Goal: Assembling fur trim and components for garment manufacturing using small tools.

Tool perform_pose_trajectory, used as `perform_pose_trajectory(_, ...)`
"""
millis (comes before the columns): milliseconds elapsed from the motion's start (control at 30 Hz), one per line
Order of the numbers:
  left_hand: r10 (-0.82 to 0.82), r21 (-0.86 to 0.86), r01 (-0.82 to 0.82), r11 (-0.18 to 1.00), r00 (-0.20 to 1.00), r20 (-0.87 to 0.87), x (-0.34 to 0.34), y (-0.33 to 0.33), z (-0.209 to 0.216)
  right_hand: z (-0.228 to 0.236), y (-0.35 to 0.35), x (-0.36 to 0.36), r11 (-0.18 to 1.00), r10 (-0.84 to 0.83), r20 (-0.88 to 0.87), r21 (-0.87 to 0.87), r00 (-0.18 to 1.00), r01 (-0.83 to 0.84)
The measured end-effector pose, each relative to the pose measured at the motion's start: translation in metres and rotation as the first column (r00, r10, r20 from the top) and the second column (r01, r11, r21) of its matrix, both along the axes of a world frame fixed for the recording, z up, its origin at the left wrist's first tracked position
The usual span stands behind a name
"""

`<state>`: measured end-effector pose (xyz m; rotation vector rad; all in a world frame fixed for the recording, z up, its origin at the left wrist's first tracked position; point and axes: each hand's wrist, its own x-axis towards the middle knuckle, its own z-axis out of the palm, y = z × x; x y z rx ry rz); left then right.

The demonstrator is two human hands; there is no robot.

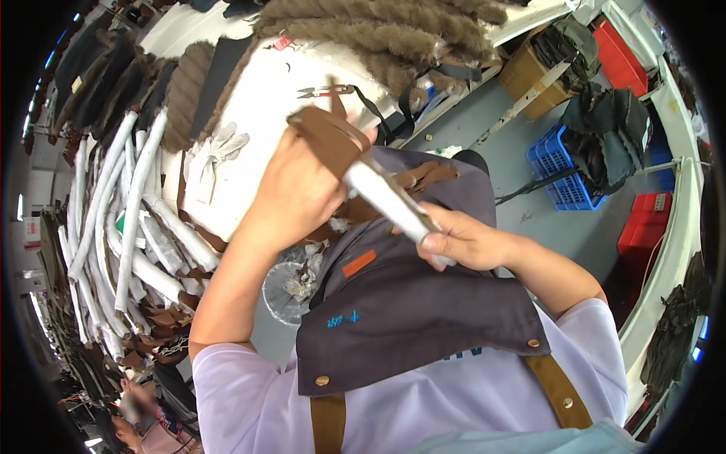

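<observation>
In front of my chest I hold a long, narrow white roll (382, 198) slantwise, with a flat brown strip (327, 140) folded around its upper end. My left hand (291, 193) is closed on the brown strip, its fingers partly hidden behind it. Lower down, my right hand (465, 238) grips the roll's near end between thumb and fingers. Motion blurs the upper end, so I cannot tell how strip and roll are joined. Beyond my left hand, red-handled thread snips (325, 91) lie on the white table (253, 98).
Brown fur strips (378, 34) cover the table's far side; a white glove (215, 155) lies at left. Several white rolls (140, 204) are stacked left. A clear plastic-lined bin (283, 295) stands below. At right are a blue basket (563, 170), a cardboard box (529, 76) and red bins (643, 227).
</observation>
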<state>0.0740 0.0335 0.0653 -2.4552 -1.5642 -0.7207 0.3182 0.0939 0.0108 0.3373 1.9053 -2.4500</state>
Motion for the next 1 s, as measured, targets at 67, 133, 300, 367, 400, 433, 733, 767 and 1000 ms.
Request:
perform_pose_trajectory(67,-0.038,0.020,0.041,0.999,0.994,-0.104,-0.012,0.004,-0.028,0.021,0.012,-0.021,0.986,0.153,0.042,0.057,0.987,-0.155)
perform_pose_trajectory(133,-0.054,0.089,0.065,0.994,0.992,-0.115,-0.006,0.013,-0.038,0.003,0.022,-0.045,0.990,0.087,0.043,-0.118,0.995,-0.081)
perform_pose_trajectory(300,0.167,0.129,-0.136,0.982,0.947,-0.274,-0.072,0.056,-0.045,-0.006,0.055,-0.157,0.889,-0.026,0.177,-0.445,0.984,0.104)
perform_pose_trajectory(367,0.196,0.119,-0.169,0.978,0.942,-0.273,-0.106,0.065,-0.051,-0.004,0.061,-0.192,0.746,0.026,0.175,-0.659,0.984,0.098)
perform_pose_trajectory(400,0.257,0.084,-0.243,0.966,0.928,-0.270,-0.117,0.067,-0.053,-0.002,0.059,-0.206,0.745,0.012,0.197,-0.656,0.980,0.123)
perform_pose_trajectory(433,0.315,0.049,-0.313,0.948,0.911,-0.266,-0.125,0.069,-0.056,-0.007,0.060,-0.222,0.710,0.016,0.224,-0.689,0.974,0.147)
perform_pose_trajectory(733,0.731,-0.180,-0.751,0.636,0.660,-0.174,-0.161,0.085,-0.087,-0.033,0.032,-0.244,0.444,0.001,0.225,-0.873,0.974,0.202)
perform_pose_trajectory(767,0.711,-0.159,-0.740,0.654,0.673,-0.204,-0.165,0.088,-0.090,-0.029,0.028,-0.237,0.437,0.010,0.234,-0.875,0.972,0.206)
perform_pose_trajectory(1000,0.662,0.005,-0.685,0.728,0.701,-0.265,-0.168,0.088,-0.107,0.004,-0.009,-0.145,0.480,-0.041,0.336,-0.819,0.941,0.314)
